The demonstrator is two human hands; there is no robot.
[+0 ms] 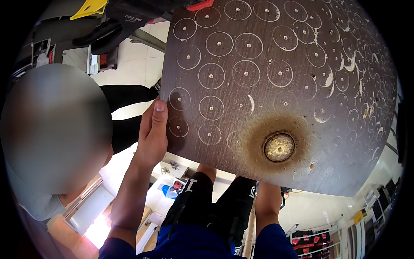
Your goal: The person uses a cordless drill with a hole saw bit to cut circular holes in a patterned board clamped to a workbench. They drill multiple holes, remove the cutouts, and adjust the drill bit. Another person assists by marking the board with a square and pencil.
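Observation:
A large dark brown wooden board (241, 93) fills the middle and right of the head view. Many scored circles with small centre holes cover it, along with several gouges. Near its close edge is a round cut with a pale wooden disc (279, 147) inside, ringed by brown dust or scorching. My left hand (154, 127) grips the board's left edge, thumb on top and fingers mostly hidden behind it. My right forearm (267, 203) runs up under the near edge, so the board hides that hand and its fingers.
Another person (56, 129) is close on my left, with dark-clothed legs (129, 97) by the board. A black object (125, 21) and a yellow piece (89, 7) are at the upper left. A rack with red and black items (310, 241) stands at the lower right.

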